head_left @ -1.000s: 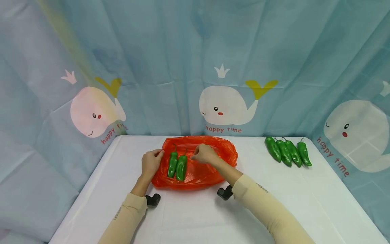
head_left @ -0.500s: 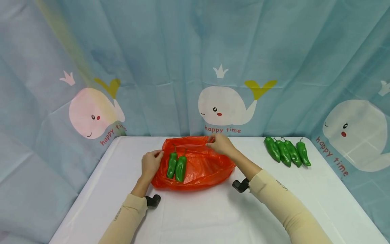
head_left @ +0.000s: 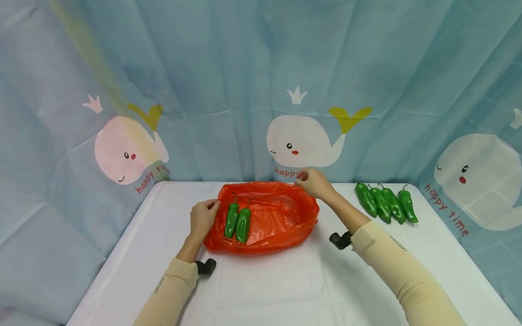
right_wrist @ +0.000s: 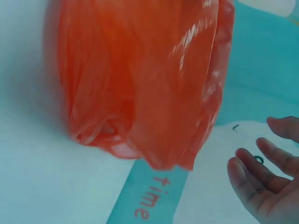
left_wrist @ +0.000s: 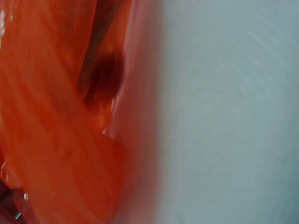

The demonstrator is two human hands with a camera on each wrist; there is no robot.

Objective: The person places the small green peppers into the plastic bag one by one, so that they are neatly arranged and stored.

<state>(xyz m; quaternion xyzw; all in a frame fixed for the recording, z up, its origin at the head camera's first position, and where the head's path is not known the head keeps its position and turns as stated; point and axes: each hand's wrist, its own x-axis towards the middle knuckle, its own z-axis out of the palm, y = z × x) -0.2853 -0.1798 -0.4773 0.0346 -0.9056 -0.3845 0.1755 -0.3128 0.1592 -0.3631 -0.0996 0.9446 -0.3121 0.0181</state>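
A red plastic bag lies spread on the table with its mouth facing up. Inside it, on the left, two green peppers sit side by side, stems pointing away. My left hand pinches the bag's left rim between thumb and fingers. Over the bag's far right corner hovers my right hand, holding nothing. In the right wrist view its fingers are loosely bent and apart from the bag. The left wrist view shows bag plastic up close; the left hand is not seen there.
Several more green peppers lie in a row at the table's far right. The white table ends at a light blue curtain printed with whales. Black wrist cameras stick out beneath both forearms.
My right hand has lifted from inside the bag, moving right and away to beyond its far right rim. The left hand stays at the left rim, and the peppers lie where they were.
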